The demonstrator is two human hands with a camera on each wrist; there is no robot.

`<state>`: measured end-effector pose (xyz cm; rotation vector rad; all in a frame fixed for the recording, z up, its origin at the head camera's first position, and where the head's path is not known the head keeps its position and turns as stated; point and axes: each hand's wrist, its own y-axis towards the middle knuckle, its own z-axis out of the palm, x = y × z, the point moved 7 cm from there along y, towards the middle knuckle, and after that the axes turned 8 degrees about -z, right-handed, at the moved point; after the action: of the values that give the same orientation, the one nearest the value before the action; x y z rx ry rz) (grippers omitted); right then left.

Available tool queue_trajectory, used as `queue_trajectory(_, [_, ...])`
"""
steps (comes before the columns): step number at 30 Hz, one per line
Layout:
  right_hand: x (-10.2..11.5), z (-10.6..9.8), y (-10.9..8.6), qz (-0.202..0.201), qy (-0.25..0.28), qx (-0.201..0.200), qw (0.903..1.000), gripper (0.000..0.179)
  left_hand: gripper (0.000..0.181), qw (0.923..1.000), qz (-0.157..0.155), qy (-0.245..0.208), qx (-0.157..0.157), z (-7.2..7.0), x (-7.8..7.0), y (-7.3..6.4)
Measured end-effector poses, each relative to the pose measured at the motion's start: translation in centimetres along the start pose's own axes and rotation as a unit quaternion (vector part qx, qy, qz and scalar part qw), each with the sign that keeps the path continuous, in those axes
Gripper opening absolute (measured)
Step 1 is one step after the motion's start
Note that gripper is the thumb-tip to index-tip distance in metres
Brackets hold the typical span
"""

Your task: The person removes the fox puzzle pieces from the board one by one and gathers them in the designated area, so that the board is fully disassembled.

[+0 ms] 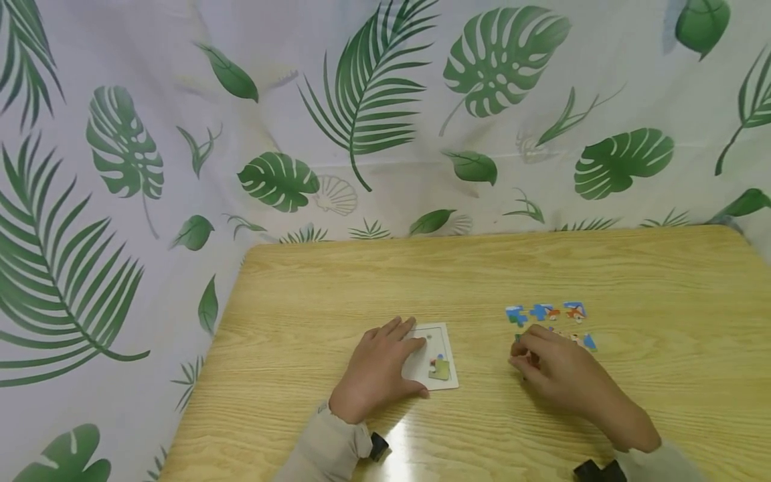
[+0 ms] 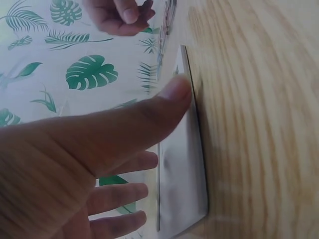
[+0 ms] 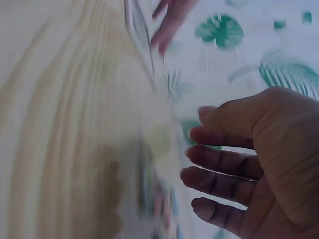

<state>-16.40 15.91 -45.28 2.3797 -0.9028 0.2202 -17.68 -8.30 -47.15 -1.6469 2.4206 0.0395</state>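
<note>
My left hand (image 1: 382, 365) lies over a white puzzle board (image 1: 448, 381), fingers stretched across it. In the left wrist view the thumb (image 2: 174, 89) rests at the board's edge. On the board's right part sits a greenish puzzle piece (image 1: 442, 369) with a bit of red and blue beside it. My right hand (image 1: 557, 368) is over the near side of a group of puzzle pieces (image 1: 541, 311), partly covering them. The right wrist view shows its fingers (image 3: 219, 157) loosely bent, with nothing visible between thumb and fingertips.
Blue pieces with orange animal pictures, such as one puzzle piece (image 1: 575, 310) at the back, lie on the wooden table (image 1: 361, 281) to the right of the board. Behind and left hangs a white cloth (image 1: 397, 207) printed with green leaves.
</note>
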Motion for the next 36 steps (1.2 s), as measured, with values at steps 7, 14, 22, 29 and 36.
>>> queue_trajectory(7, [2.6,4.0,4.4,0.028,0.051,0.117,0.9914,0.024,0.079,1.0,-0.006,0.006,0.004,0.5,0.3,0.1])
queue_trajectory(14, [4.2,6.4,6.1,0.0,0.042,0.141,0.9891,0.027,0.079,0.9999,0.002,0.015,0.001,0.7,0.4,0.2])
queue_trajectory(22, [4.0,7.4,6.4,0.023,0.018,0.162,0.9864,0.027,0.077,0.9998,-0.008,-0.006,0.014,0.7,0.7,0.3])
queue_trajectory(29, [4.1,7.7,6.6,0.028,0.017,0.15,0.9881,0.026,0.076,0.9995,-0.012,-0.019,0.02,0.7,0.6,0.4])
queue_trajectory(36, [4.3,7.7,6.3,0.033,0.055,0.142,0.9878,0.022,0.077,0.9994,-0.015,-0.023,0.022,0.7,0.5,0.1])
